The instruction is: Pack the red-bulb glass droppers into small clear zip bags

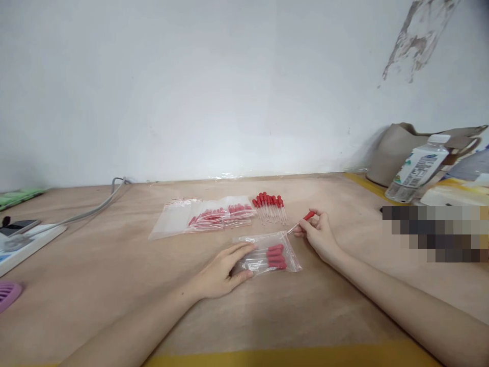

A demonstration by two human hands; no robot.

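A clear zip bag (254, 262) lies on the table with several red-bulbed glass droppers inside, their bulbs to the right. My left hand (225, 270) grips the left end of this bag, fingers over its top and thumb along the near edge. Between the fingertips of my right hand (317, 232) is a single dropper (308, 215), its red bulb up and its thin tip slanting down left to the bag's upper right corner. Beyond the bag sits a bunch of loose droppers (270, 201), bulbs toward the wall.
Overlapping zip bags (171, 219), some with red-bulbed droppers, lie behind my left hand. A plastic bottle (418, 171) and a grey-brown bag (393, 148) stand at the right. On the left are a white power strip (38, 242), a grey cable (99, 206) and a purple object (8, 295).
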